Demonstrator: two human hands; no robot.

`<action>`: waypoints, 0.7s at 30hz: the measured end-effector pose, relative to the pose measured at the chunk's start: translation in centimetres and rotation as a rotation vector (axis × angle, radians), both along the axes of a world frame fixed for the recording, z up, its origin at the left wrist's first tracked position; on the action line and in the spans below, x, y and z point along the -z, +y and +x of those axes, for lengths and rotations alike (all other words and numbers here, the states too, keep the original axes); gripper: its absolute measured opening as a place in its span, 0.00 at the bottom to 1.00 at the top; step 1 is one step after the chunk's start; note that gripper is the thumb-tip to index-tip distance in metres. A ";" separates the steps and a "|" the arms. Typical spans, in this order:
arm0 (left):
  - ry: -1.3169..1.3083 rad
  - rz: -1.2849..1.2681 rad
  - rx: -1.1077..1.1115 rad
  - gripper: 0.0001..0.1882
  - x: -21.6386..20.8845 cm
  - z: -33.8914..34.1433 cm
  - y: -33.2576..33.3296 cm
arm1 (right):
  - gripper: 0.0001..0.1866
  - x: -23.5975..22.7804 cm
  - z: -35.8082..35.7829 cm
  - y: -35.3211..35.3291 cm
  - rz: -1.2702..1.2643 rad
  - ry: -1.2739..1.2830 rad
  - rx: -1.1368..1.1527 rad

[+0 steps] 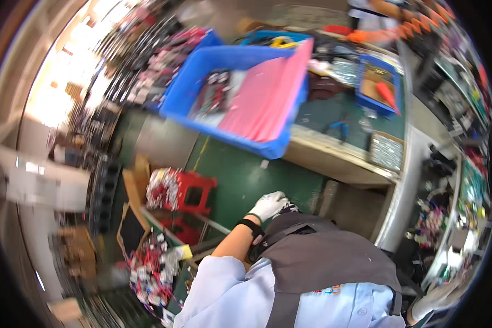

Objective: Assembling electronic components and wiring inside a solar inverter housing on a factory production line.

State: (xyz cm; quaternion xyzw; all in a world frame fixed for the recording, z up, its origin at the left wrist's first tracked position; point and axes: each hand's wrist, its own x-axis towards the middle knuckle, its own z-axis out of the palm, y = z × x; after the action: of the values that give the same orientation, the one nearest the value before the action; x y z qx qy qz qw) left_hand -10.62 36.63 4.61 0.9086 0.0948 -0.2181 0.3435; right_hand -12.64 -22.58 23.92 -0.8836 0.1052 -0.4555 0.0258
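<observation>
My left hand (269, 206), in a white glove with a black band at the wrist, is in front of my dark apron (328, 257). Its fingers curl downward and look closed; what they hold, if anything, is hidden. A black-and-white patterned thing (293, 208) lies right beside the fingertips. Far out at the lower right is my right hand (440, 300), also gloved in white. Motion smears its fingers, so their state does not show. It is nearest to the cluttered bench (448, 249) on the right.
Ahead, a large blue bin (232, 139) holds pink sheets (265, 93) and cabled parts, overhanging a workbench (339, 156). On the bench are a smaller blue tray (378, 106), blue-handled pliers (341, 129) and a box of small parts (386, 151). A red stool (197, 190) stands left.
</observation>
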 end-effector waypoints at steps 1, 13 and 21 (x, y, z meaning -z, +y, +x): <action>0.001 -0.019 -0.069 0.19 0.4 -1.1 0.5 | 0.20 0.0 2.9 3.3 0.065 0.022 -0.196; -0.071 0.197 -1.226 0.26 10.5 -26.1 27.7 | 0.22 -5.4 17.4 67.4 -0.545 0.648 -1.658; -0.025 0.393 -1.565 0.35 12.1 -28.5 52.9 | 0.22 -8.2 20.7 98.5 -0.693 0.414 -1.974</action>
State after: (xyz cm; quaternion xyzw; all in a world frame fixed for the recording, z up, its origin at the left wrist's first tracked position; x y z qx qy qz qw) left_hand -39.08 89.51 -7.44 0.6249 0.7363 0.1166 0.2316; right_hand 8.11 75.88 32.15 -0.5969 -0.7905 -0.0791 0.1122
